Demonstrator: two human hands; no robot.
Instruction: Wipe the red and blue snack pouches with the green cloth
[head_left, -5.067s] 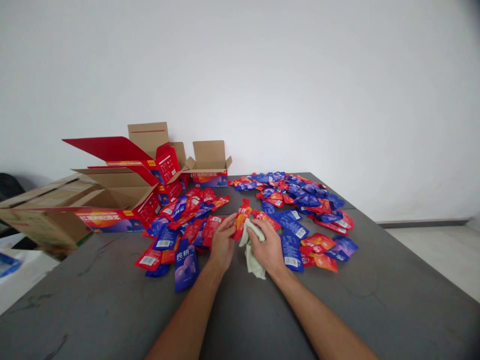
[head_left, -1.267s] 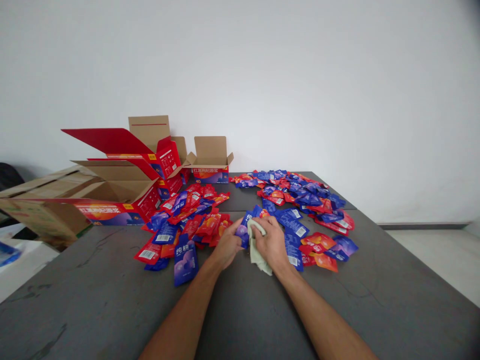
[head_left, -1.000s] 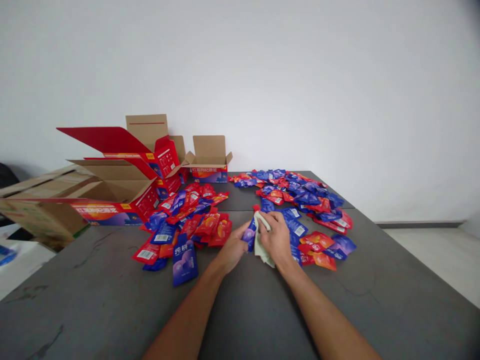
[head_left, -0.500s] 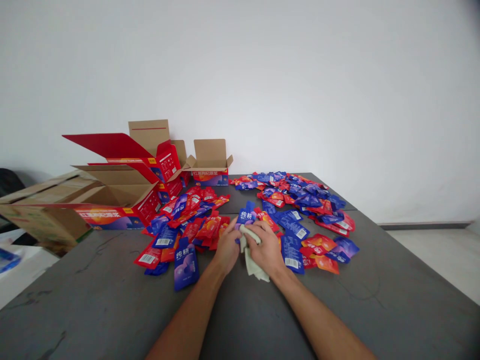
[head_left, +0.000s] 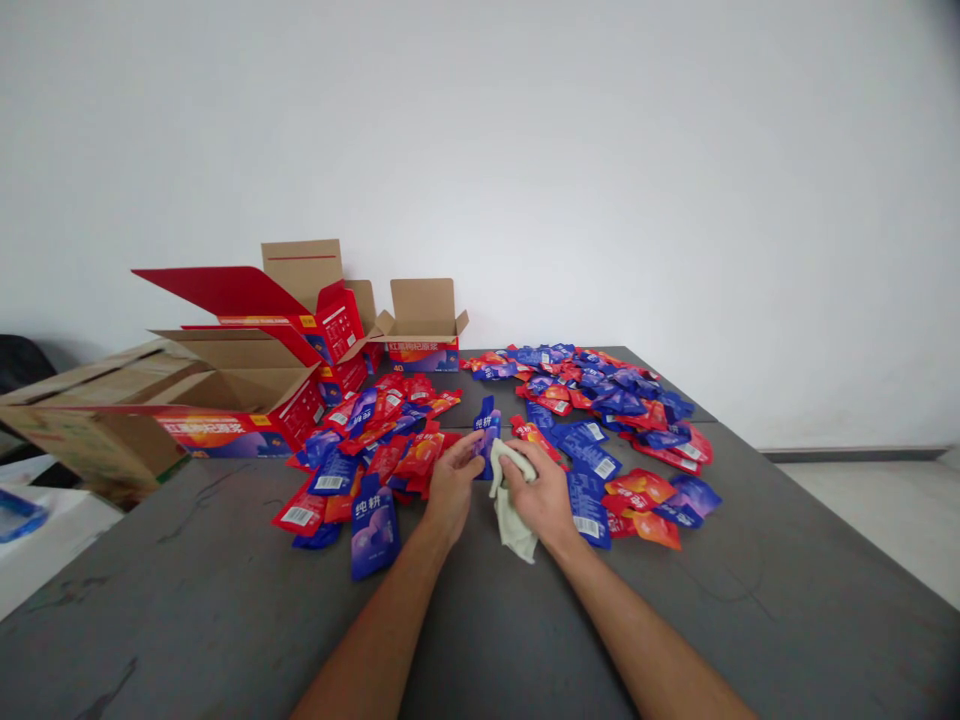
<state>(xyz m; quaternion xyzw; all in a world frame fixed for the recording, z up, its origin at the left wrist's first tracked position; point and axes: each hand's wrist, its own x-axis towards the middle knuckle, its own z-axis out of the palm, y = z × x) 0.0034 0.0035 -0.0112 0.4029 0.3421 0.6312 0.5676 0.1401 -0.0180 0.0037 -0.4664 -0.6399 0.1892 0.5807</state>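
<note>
My left hand (head_left: 450, 488) pinches a blue sachet (head_left: 486, 428) and holds it upright above the grey table (head_left: 225, 620). My right hand (head_left: 541, 494) is closed on a pale green cloth (head_left: 510, 510), whose top is pressed against the sachet's right side. A heap of red and blue sachets (head_left: 375, 440) lies just left of my hands. A second, wider heap (head_left: 607, 420) spreads to the right and behind.
Opened red-and-brown cartons (head_left: 247, 380) stand at the back left of the table, with a smaller open box (head_left: 424, 335) behind the left heap. A plain brown carton (head_left: 82, 420) sits at the far left edge. A white wall rises behind.
Five seconds ago my left hand held a red sachet against the cloth; now it holds a blue one. In the last second the blue sachet has been turned upright and the cloth rubbed along it.
</note>
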